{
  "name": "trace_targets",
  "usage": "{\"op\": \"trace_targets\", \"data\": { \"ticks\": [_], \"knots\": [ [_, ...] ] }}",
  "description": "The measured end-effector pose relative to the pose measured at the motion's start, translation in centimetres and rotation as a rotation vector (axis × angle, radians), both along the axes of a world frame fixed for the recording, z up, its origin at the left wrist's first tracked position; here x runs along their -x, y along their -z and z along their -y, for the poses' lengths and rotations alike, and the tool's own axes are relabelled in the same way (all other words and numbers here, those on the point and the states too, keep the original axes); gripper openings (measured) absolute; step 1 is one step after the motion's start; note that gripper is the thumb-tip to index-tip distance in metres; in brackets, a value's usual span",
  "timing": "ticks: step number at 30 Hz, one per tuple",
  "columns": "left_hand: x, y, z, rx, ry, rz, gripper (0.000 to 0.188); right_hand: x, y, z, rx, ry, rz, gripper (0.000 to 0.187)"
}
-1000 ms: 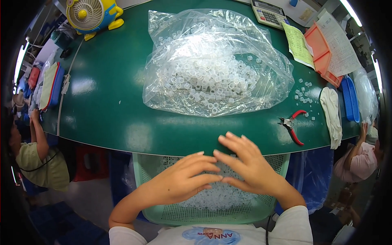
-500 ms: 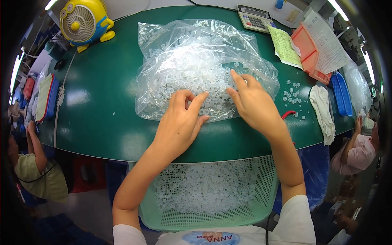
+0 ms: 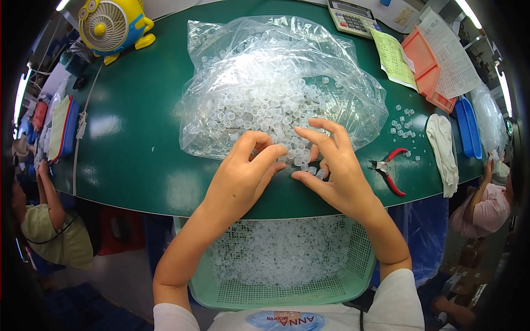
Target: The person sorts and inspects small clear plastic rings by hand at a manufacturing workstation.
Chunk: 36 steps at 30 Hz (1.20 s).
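Note:
A clear plastic bag (image 3: 221, 71) lies on the green table, with many small translucent plastic caps (image 3: 270, 107) in it and at its near edge. My left hand (image 3: 240, 174) rests at that edge with bent fingers, the index fingertip and thumb a little apart beside the caps. Opposite it, my right hand (image 3: 342, 176) is cupped with fingers spread around several caps at the table's front. One cap (image 3: 320, 174) sits by its curled lower fingers. Below the table edge, a light green perforated basket (image 3: 237, 299) holds a heap of similar pieces.
Red-handled cutting pliers (image 3: 393, 171) lie to the right, near loose caps (image 3: 403, 124) and a white glove (image 3: 440, 151). Farther back are a calculator (image 3: 353, 19), papers, an orange bin (image 3: 424, 63) and a blue basket (image 3: 468, 127). A yellow fan (image 3: 107, 27) stands back left. Other people sit at both sides.
My right hand has come back toward me from the pile, drawing caps to the bag's near edge. My left hand has shifted slightly nearer. The pliers now show fully.

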State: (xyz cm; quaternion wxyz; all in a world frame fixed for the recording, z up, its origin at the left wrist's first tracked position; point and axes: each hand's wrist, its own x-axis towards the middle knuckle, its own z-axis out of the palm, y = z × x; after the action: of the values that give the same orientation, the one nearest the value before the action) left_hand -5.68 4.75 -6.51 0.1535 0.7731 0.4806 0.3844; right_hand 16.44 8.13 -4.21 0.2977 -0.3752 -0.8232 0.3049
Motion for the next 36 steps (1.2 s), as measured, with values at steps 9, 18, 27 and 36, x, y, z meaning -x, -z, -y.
{"op": "trace_targets", "data": {
  "ticks": [9, 18, 27, 36],
  "knots": [
    [0.5, 0.0, 1.4, -0.071, -0.030, -0.015, 0.030, -2.7, 1.1, 1.3, 0.090, 0.066, -0.098, 0.063],
    [-1.7, -0.3, 1.5, -0.082, -0.032, -0.103, 0.023, -3.2, 0.1, 2.2, 0.179, 0.179, -0.027, 0.028],
    [-2.0, -0.7, 1.4, -0.089, -0.023, -0.066, 0.020, -1.1, 1.1, 1.5, -0.254, 0.129, -0.041, 0.024],
    [-2.3, -1.6, 1.8, 0.040, 0.018, 0.101, 0.014, -1.3, -0.4, 2.7, -0.034, 0.134, -0.096, 0.025]
  ]
}}
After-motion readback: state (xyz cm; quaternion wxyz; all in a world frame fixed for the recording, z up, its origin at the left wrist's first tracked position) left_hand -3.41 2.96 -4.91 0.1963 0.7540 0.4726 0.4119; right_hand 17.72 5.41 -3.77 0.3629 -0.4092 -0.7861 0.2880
